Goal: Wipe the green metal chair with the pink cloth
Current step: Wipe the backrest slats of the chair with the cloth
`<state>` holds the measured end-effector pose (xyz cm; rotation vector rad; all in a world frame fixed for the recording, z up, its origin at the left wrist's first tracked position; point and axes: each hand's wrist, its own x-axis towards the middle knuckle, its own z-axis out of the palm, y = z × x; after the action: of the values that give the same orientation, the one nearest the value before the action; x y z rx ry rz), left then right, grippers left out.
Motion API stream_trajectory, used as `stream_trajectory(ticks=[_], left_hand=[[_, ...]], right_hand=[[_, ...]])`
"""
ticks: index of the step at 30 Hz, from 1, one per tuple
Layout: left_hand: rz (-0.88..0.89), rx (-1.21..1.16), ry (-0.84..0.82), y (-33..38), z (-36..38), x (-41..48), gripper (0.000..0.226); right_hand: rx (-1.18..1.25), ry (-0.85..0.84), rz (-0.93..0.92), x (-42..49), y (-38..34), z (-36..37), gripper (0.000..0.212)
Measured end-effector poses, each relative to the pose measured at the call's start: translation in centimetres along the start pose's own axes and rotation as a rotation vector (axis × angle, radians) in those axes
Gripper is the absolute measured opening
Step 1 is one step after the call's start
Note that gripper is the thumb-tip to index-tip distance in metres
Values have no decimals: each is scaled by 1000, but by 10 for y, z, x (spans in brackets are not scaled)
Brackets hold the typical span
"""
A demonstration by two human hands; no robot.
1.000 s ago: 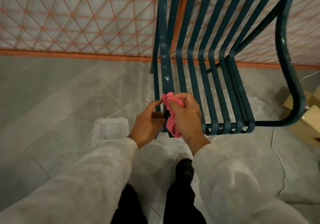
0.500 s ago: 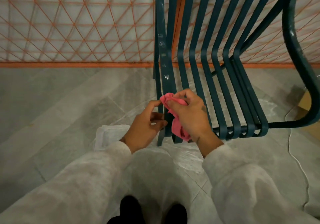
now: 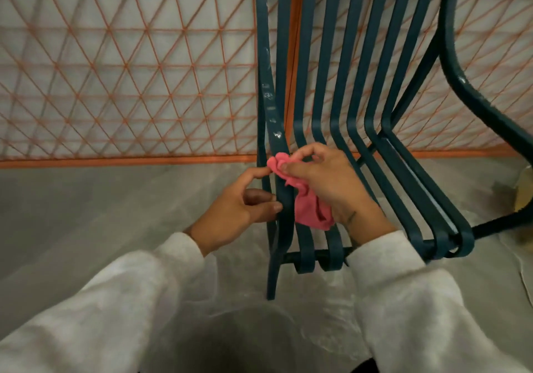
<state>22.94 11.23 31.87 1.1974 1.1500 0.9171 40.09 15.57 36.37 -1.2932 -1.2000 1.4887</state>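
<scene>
The green metal chair [image 3: 340, 84] stands on the grey floor [image 3: 86, 214], directly in front of an orange lattice fence [image 3: 115, 69]. Its parallel slats run down from the top of the view, bend at the seat line, and end curled over a cross bar at the front edge. A tubular armrest [image 3: 476, 98] curves along the right side. The pink cloth [image 3: 308, 208] is located at the left part of the seat, bunched against the widest left slat [image 3: 274, 130], just below the bend. The right hand [image 3: 326, 182] grips the cloth: thumb and fingertips pinch its upper folds, and the remainder hangs below the palm over the next slats. The left hand [image 3: 239, 211] is positioned just beside the same slat on its outer side, with fingers curled round the thin outer bar; the thumb tip touches the slat edge, and the index fingertip reaches the upper corner of the cloth. White marks are visible on the wide slat above the cloth. Both forearms are covered by pale sleeves [image 3: 403, 300].
</scene>
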Motion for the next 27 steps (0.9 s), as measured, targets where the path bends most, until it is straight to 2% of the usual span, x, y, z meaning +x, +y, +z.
stream_trajectory(ticks=[7, 10, 13, 18, 24, 27], left_hand=[[169, -89, -37, -20, -1, 6, 57], [215, -115, -28, -27, -4, 11, 59], [229, -114, -27, -29, -4, 10, 64], [215, -94, -11, -31, -3, 7, 77], [233, -103, -31, -31, -3, 7, 76], [247, -124, -32, -31, -3, 6, 76]], right_hand=[[-290, 208, -323, -24, 38, 9, 18], [-310, 234, -414, -40, 52, 14, 14], [-365, 253, -418, -43, 50, 14, 13], [-462, 297, -336, -27, 23, 21, 24], [-602, 345, -430, -55, 48, 25, 7], [-665, 337, -397, -49, 43, 22, 7]])
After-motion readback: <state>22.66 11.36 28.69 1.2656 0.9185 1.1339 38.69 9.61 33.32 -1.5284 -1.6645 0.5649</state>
